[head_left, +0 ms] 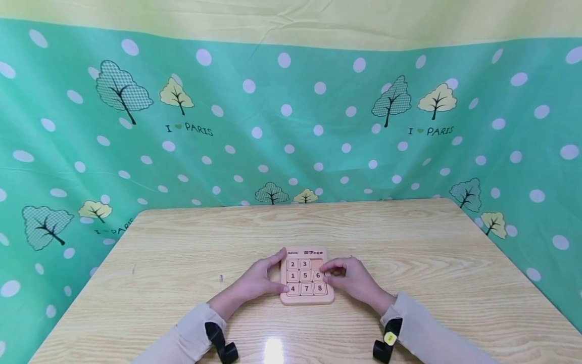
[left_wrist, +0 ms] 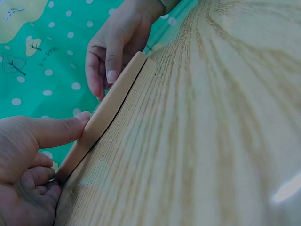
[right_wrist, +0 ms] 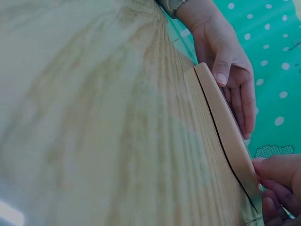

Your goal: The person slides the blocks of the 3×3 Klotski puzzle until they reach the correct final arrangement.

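Observation:
A pink number sliding puzzle (head_left: 307, 300) lies flat on the table, its numbered tiles reading 2, 3 and a gap on top, then 1, 5, 6, then 4, 7, 8. My left hand (head_left: 260, 278) holds its left side, thumb at the lower corner by the 4 and a finger at the upper corner. At the right side, my right hand (head_left: 352, 277) touches the puzzle with thumb and index fingertips by the 6 tile (head_left: 318, 275), just below the gap. Seen from the left wrist, the puzzle's side wall (left_wrist: 109, 110) stands between both hands.
The wood-grain table (head_left: 182, 242) reaches back to a green dotted curtain (head_left: 286, 126). A small dark mark (head_left: 221, 277) shows on the tabletop left of the puzzle. Black straps with cameras (head_left: 220, 341) sit on both wrists.

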A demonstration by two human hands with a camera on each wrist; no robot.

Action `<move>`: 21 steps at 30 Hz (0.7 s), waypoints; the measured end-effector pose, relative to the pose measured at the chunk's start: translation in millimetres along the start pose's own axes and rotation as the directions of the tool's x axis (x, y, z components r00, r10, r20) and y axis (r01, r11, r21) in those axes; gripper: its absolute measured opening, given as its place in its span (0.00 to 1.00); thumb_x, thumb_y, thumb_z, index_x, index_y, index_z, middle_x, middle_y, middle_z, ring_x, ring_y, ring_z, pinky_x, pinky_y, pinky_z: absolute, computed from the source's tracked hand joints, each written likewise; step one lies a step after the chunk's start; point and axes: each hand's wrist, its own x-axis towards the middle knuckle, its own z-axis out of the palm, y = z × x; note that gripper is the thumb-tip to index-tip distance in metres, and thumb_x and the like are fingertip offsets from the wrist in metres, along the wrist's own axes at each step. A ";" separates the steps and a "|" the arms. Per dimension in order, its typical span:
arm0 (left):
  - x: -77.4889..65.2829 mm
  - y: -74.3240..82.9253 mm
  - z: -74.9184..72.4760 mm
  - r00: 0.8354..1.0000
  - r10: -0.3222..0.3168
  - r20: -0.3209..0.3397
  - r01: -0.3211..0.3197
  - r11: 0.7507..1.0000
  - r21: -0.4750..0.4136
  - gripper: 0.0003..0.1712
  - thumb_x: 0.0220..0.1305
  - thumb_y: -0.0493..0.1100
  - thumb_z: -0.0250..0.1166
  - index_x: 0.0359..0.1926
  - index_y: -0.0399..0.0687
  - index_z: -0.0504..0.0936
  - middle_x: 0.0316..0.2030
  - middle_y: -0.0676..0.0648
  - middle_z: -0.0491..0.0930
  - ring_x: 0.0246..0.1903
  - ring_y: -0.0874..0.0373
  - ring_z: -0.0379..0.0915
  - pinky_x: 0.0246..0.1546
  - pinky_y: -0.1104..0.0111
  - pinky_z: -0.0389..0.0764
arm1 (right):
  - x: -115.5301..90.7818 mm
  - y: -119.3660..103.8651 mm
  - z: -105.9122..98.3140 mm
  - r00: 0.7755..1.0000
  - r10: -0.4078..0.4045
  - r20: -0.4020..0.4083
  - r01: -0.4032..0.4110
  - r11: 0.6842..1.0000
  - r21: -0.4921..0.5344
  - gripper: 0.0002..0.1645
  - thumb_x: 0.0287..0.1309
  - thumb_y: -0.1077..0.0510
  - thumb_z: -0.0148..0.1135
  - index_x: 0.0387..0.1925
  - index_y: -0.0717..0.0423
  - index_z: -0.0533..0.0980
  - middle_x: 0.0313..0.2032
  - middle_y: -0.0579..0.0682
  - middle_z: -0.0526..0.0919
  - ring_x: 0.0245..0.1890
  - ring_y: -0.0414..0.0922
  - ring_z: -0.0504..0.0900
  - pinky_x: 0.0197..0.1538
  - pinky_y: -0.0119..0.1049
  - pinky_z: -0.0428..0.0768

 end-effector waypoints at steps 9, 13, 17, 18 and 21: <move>0.1 -1.0 -0.3 1.000 -0.002 0.000 0.002 1.000 0.004 0.53 0.46 0.40 0.74 0.70 0.37 0.54 0.71 0.42 0.52 0.71 0.46 0.42 0.70 0.54 0.45 | 13.1 -4.7 5.0 0.997 0.016 -0.082 -0.021 0.998 -0.060 0.09 0.49 0.61 0.69 0.36 0.54 0.83 0.33 0.45 0.84 0.33 0.41 0.75 0.37 0.30 0.74; 0.0 -1.3 -0.5 1.000 -0.001 -0.002 0.001 1.000 0.012 0.53 0.46 0.40 0.74 0.70 0.37 0.55 0.71 0.42 0.52 0.71 0.46 0.43 0.70 0.54 0.45 | 22.3 -8.4 11.4 0.995 0.023 -0.094 -0.027 0.999 -0.041 0.11 0.48 0.62 0.69 0.37 0.54 0.84 0.36 0.46 0.84 0.34 0.42 0.73 0.38 0.31 0.72; 0.3 -2.1 -0.8 1.000 0.003 -0.001 -0.003 1.000 0.020 0.53 0.46 0.40 0.74 0.70 0.37 0.55 0.71 0.42 0.53 0.71 0.46 0.43 0.70 0.54 0.45 | 29.7 -11.2 17.7 0.996 0.028 -0.090 -0.030 0.999 -0.013 0.12 0.48 0.61 0.69 0.38 0.53 0.84 0.40 0.45 0.84 0.38 0.42 0.72 0.42 0.34 0.70; 0.4 -2.2 -0.9 1.000 0.002 0.001 -0.002 1.000 0.019 0.53 0.46 0.40 0.74 0.70 0.37 0.55 0.71 0.42 0.53 0.71 0.46 0.43 0.70 0.54 0.45 | 31.2 -11.7 19.1 0.996 0.024 -0.088 -0.025 1.000 -0.006 0.12 0.48 0.61 0.69 0.38 0.53 0.84 0.40 0.46 0.84 0.39 0.43 0.72 0.43 0.35 0.69; 0.5 -2.3 -1.2 1.000 0.003 0.002 -0.003 1.000 0.020 0.53 0.46 0.41 0.74 0.70 0.38 0.55 0.71 0.42 0.53 0.71 0.47 0.43 0.70 0.54 0.45 | 34.6 -12.9 23.1 0.997 0.012 -0.075 -0.011 1.000 0.018 0.12 0.48 0.62 0.69 0.39 0.55 0.83 0.41 0.47 0.83 0.42 0.44 0.73 0.48 0.38 0.71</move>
